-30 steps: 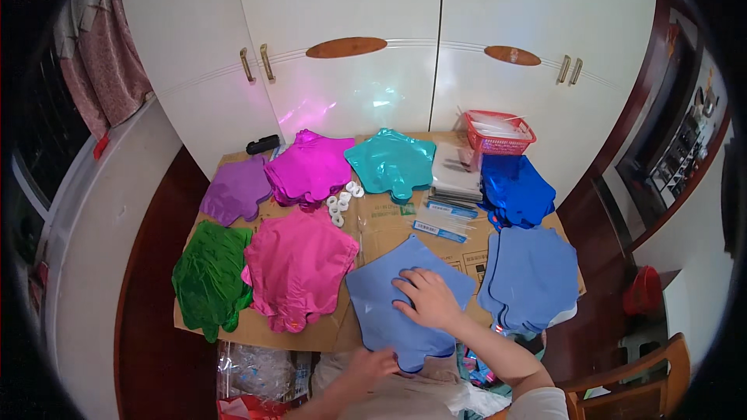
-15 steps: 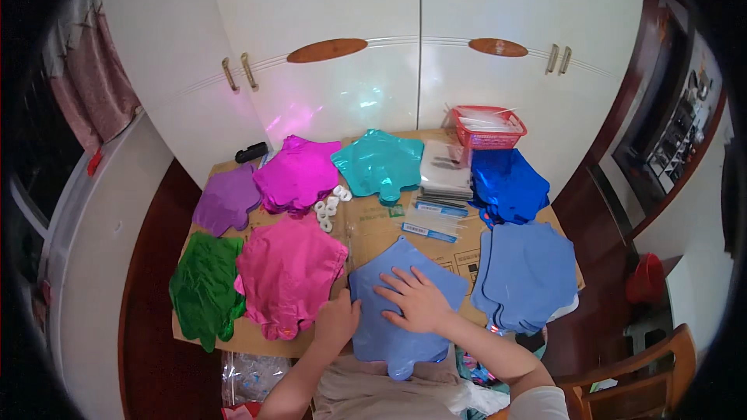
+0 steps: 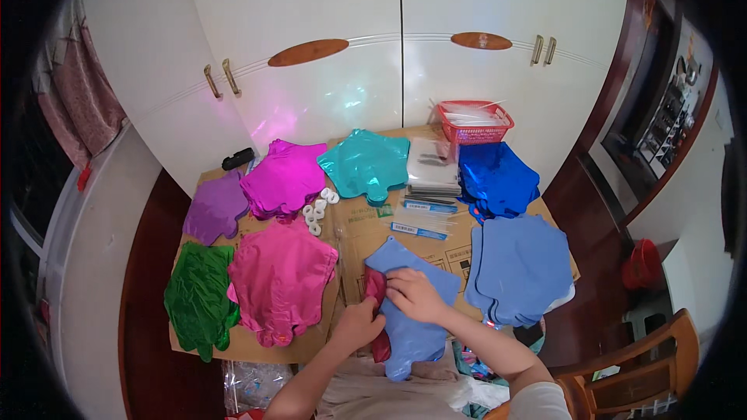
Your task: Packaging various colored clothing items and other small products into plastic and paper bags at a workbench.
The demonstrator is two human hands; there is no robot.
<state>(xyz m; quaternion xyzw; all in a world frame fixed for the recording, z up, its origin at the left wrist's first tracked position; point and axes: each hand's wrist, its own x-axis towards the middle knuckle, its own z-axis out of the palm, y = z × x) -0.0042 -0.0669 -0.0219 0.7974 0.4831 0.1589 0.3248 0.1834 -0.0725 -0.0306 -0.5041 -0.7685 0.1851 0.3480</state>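
Observation:
A pale blue star-shaped foil balloon (image 3: 424, 334) lies flat at the table's front edge, its tail pointing toward me. Its left side is folded over, so a dark red strip of the reverse (image 3: 376, 284) shows. My left hand (image 3: 362, 324) is closed at this folded edge, its fingers curled on the red strip. My right hand (image 3: 416, 295) bends its fingers onto the same fold from the right, closed on the foil. The fingertips are partly hidden. To the right lies a stack of the same pale blue balloons (image 3: 523, 268).
Pink (image 3: 284, 280), green (image 3: 198, 292), purple (image 3: 216, 206), magenta (image 3: 284, 175), teal (image 3: 366, 163) and dark blue foil balloons (image 3: 500, 175) ring the cardboard-covered table. White ribbon rolls (image 3: 314, 216), plastic packets (image 3: 433, 163) and a red basket of white sticks (image 3: 475, 134) sit behind. A wooden chair (image 3: 630, 377) stands right.
The balloon lay fully flat, my right palm spread on it and my left hand at its edge. Now its left side is folded inward, showing red, and both hands grip the fold.

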